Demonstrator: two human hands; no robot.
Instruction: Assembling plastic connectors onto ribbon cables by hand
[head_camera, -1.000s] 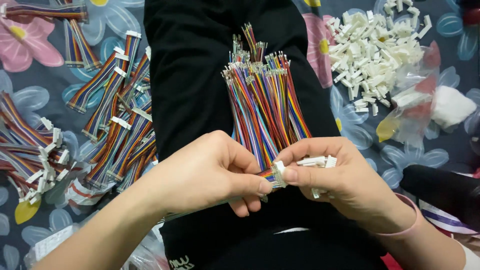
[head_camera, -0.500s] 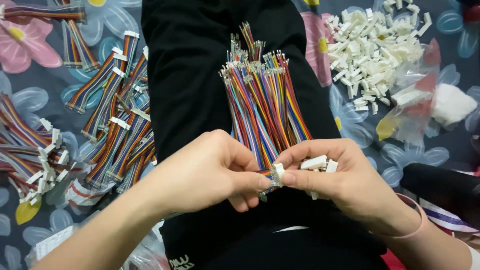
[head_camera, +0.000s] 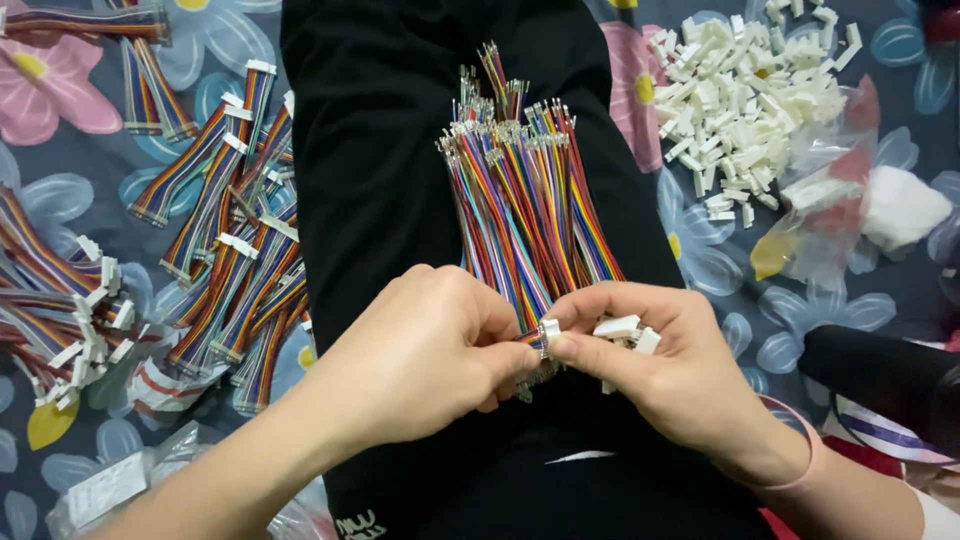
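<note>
While both hands pinch it, left hand (head_camera: 430, 350) and right hand (head_camera: 660, 365) closed on a small white connector (head_camera: 549, 330), the rainbow wire bundle (head_camera: 525, 205) lies on black cloth (head_camera: 380, 170), its long axis running away from the person. Finished cables (head_camera: 215, 230) lie left, loose white housings (head_camera: 745, 85) right.

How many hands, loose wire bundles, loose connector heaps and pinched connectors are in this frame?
Bare hands: 2 (left hand, right hand)
Loose bundle of thin multicoloured wires: 1
Heap of small white plastic connectors: 1
Single white plastic connector in the fingertip grip: 1
Total: 5
</note>
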